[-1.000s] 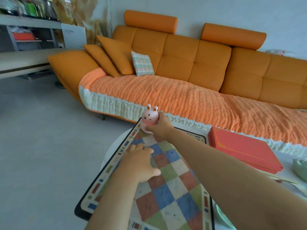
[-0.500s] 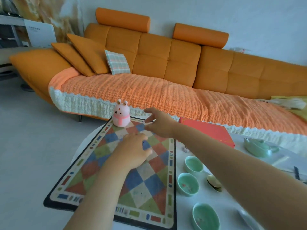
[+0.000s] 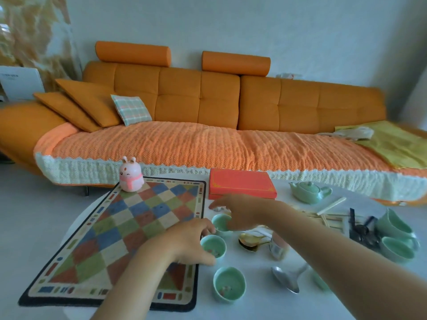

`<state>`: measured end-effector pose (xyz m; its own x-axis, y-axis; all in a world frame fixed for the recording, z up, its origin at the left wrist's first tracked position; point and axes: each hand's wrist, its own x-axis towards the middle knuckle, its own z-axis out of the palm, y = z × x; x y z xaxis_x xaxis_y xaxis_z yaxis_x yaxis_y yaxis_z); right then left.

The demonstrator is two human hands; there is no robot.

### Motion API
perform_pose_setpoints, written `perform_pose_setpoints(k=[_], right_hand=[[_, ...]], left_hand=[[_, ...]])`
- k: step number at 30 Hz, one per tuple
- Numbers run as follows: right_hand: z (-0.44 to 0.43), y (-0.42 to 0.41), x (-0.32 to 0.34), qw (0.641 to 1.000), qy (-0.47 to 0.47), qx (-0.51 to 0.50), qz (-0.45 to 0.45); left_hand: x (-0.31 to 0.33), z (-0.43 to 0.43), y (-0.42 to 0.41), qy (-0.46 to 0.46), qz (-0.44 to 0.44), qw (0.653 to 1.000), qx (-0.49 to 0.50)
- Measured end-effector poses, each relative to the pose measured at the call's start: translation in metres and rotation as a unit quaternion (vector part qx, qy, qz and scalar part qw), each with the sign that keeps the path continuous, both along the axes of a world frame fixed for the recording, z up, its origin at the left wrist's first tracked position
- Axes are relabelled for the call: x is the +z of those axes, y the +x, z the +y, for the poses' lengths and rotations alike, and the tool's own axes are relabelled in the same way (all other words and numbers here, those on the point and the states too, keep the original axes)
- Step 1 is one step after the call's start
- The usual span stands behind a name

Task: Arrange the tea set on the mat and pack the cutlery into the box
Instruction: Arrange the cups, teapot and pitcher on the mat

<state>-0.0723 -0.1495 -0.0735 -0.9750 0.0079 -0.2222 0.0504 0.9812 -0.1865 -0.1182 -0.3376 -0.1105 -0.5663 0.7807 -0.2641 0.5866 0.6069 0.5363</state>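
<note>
A chequered mat [image 3: 129, 229] lies on the left of the white table [image 3: 254, 306]. Three small green cups [image 3: 228, 287] stand in a row along the mat's right edge. My left hand [image 3: 187, 241] curves around the left side of the middle cup [image 3: 213, 245], thumb and fingers apart. My right hand [image 3: 240, 211] hovers over the far cup [image 3: 220, 224] with its fingers spread. Behind the cups lies a closed red box [image 3: 241, 184], and a green teapot [image 3: 308, 192] stands to its right. A gold spoon [image 3: 248, 240], a silver spoon [image 3: 286, 281] and chopsticks [image 3: 330, 205] lie on the table.
A pink rabbit figure [image 3: 130, 174] stands on the mat's far left corner. Two larger green cups [image 3: 396, 249] and a dark utensil [image 3: 360, 229] sit at the right. A small tin [image 3: 278, 247] lies under my right forearm. An orange sofa [image 3: 208, 107] runs behind the table.
My view swung right and the cups, teapot and cutlery came into sight. My right hand let go of the rabbit figure. Both hands moved from the mat to the small cups.
</note>
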Motion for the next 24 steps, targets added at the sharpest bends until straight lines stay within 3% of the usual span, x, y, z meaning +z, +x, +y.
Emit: perform_pose_setpoints(k=[4, 8, 12, 15, 18, 24], right_hand=[[0.000, 0.001, -0.012, 0.998, 0.043, -0.004, -0.034], [-0.001, -0.002, -0.019, 0.999, 0.043, -0.022, 0.001], [-0.009, -0.014, -0.014, 0.998, 0.007, -0.042, 0.055], [-0.029, -0.035, -0.014, 0.995, -0.045, -0.033, 0.085], [-0.056, -0.060, -0.022, 0.995, -0.063, -0.010, 0.076], [-0.094, -0.101, -0.047, 0.994, -0.078, -0.016, 0.070]], left_hand=[[-0.007, 0.000, 0.000, 0.013, 0.033, 0.999, -0.002], [-0.003, -0.008, -0.005, 0.054, 0.031, 0.998, 0.023], [0.004, -0.033, -0.035, 0.098, 0.040, 0.989, 0.102], [-0.002, -0.059, -0.064, 0.085, 0.092, 0.976, 0.179], [-0.012, -0.085, -0.088, 0.080, 0.145, 0.955, 0.248], [-0.038, -0.120, -0.113, 0.098, 0.140, 0.929, 0.328]])
